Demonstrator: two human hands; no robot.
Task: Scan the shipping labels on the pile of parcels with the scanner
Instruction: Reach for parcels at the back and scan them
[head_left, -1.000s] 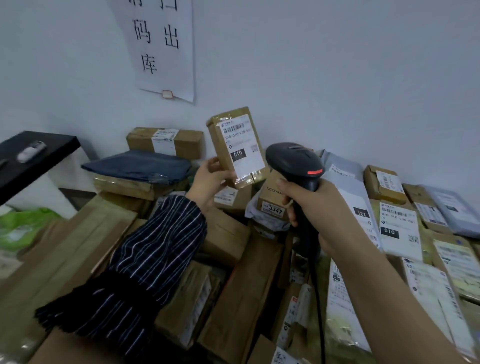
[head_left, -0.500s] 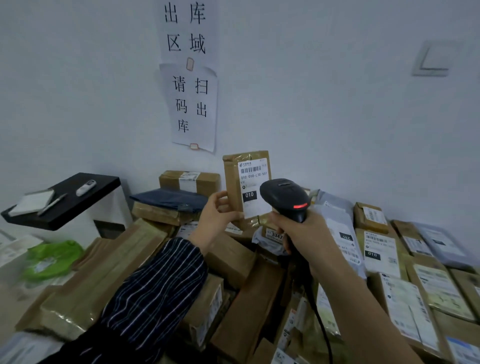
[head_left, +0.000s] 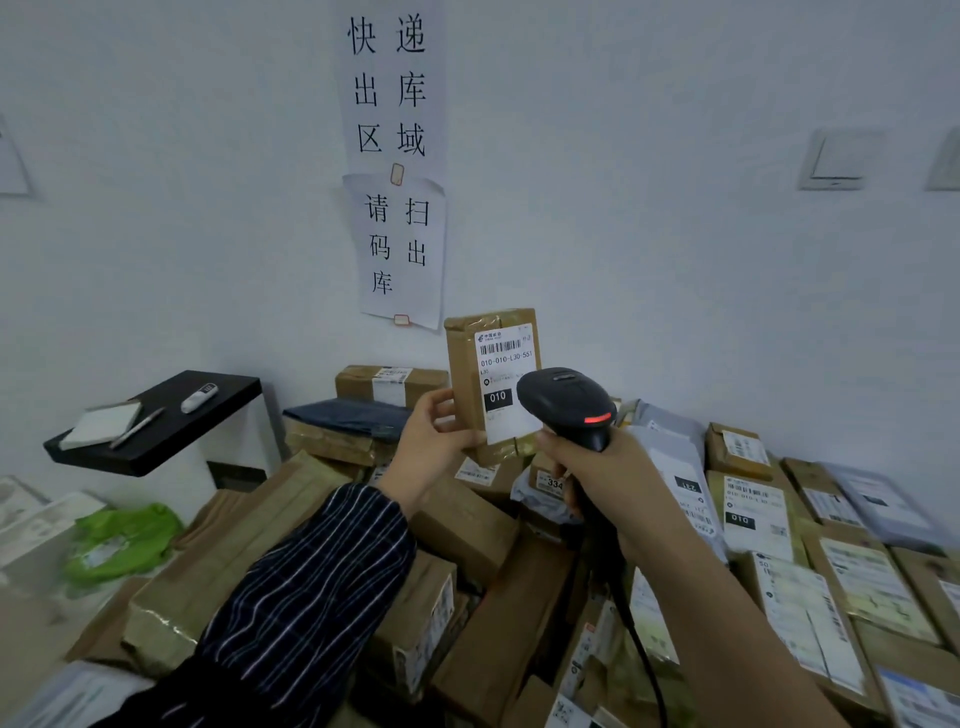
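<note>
My left hand (head_left: 434, 447) grips a small brown parcel (head_left: 465, 379) by its lower left edge and holds it upright above the pile. Its white shipping label (head_left: 506, 374), with a barcode and a black "010" block, faces me. My right hand (head_left: 605, 467) is wrapped round the handle of a black corded scanner (head_left: 566, 408). The scanner's head sits just in front of the label's lower right part and covers it. A red light glows on the scanner. The pile of parcels (head_left: 467, 597) fills the space below both arms.
A black shelf (head_left: 156, 436) at the left carries a notepad, a pen and a small remote. A green bag (head_left: 122, 540) lies below it. Labelled boxes and grey mailers (head_left: 753, 514) spread to the right. Paper signs (head_left: 400, 249) hang on the white wall behind.
The parcel has turned from tilted to upright in my left hand. The scanner has come closer to the label. The camera has tipped upward, showing more of the wall and signs.
</note>
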